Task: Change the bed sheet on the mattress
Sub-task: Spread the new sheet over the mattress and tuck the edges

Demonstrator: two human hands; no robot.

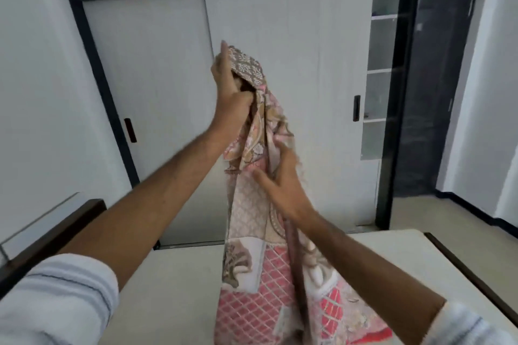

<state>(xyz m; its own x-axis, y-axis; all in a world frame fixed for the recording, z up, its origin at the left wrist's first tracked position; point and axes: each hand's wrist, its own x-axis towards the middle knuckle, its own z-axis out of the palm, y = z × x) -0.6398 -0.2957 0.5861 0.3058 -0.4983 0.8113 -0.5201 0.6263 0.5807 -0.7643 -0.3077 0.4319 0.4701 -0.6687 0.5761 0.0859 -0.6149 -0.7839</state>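
Head view: left hand [228,86] fingers clamp the patterned sheet [252,221] high, right hand [283,179] fingers spread against it below, bare mattress [179,283] beneath, so spreading remains.

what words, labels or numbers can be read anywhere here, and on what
None: no frame shows readable text.
The sheet held up by the left hand and right hand bears only a floral and lattice pattern, no lettering.
The wardrobe doors, mattress and shelves show no labels; small things on the shelves are too blurred to tell.
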